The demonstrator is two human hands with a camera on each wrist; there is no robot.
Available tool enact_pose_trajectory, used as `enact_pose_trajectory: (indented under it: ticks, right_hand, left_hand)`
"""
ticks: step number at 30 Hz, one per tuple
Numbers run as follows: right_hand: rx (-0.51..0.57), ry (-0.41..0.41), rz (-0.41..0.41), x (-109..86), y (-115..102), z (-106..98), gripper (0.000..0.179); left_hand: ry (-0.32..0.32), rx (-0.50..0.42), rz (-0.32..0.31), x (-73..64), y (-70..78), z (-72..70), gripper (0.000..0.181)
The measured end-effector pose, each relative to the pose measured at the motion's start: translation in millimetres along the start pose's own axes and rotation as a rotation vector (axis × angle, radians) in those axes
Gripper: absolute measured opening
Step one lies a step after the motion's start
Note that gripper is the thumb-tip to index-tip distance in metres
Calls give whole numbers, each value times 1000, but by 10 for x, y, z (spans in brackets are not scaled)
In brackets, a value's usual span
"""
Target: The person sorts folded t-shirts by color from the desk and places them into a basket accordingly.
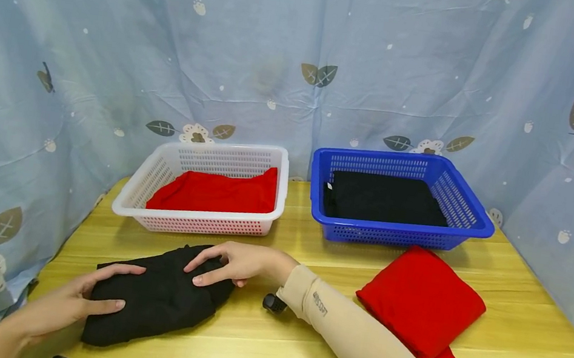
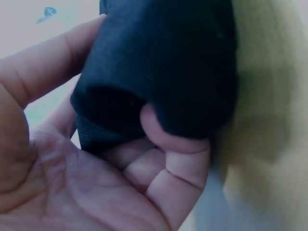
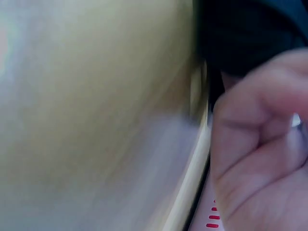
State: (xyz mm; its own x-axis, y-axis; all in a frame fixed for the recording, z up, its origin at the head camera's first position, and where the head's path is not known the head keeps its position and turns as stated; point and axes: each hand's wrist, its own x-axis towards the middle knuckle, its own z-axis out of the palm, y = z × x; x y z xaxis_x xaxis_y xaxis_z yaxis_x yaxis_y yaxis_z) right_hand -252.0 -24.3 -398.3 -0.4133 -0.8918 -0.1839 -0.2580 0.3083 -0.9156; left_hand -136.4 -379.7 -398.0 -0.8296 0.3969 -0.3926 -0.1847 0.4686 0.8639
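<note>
we see a left hand holding the left end of a bundled black cloth on the wooden table, while a right hand, reaching out of a beige sleeve, grips its other end. behind the bundle we have a white basket with red fabric inside; to its right stands a blue basket holding dark fabric. just in front of the blue one we find a folded red cloth, one corner sticking out at the bottom. around us hangs a light blue curtain printed with leaves.
</note>
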Motion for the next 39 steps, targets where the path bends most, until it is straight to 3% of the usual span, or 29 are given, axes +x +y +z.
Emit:
enact_pose_trajectory:
  ticks: [4, 9, 12, 15, 23, 32, 39]
  right_hand:
    - [-42, 50, -12, -24, 5, 14, 36]
    - [-78, 95, -17, -89, 19, 12, 37]
    - [-101, 119, -20, -146, 44, -12, 36]
    - [-113, 128, -25, -209, 53, -30, 36]
    - [-126, 159, -53, -456, -67, -163, 37]
    - [-136, 181, -89, -788, -219, -360, 39]
    - [-161, 251, -120, -1049, -265, -496, 40]
  left_hand:
    - [-5, -30, 29, 12, 24, 10, 62]
    - [63, 9, 78, -19, 98, 58, 62]
    - [139, 68, 74, -21, 178, 114, 64]
    - [173, 85, 53, -32, 253, 157, 65]
    - [214, 76, 123, -56, 484, 228, 64]
    - [188, 74, 277, 1, 802, 300, 60]
    - [122, 66, 393, 147, 1112, 350, 56]
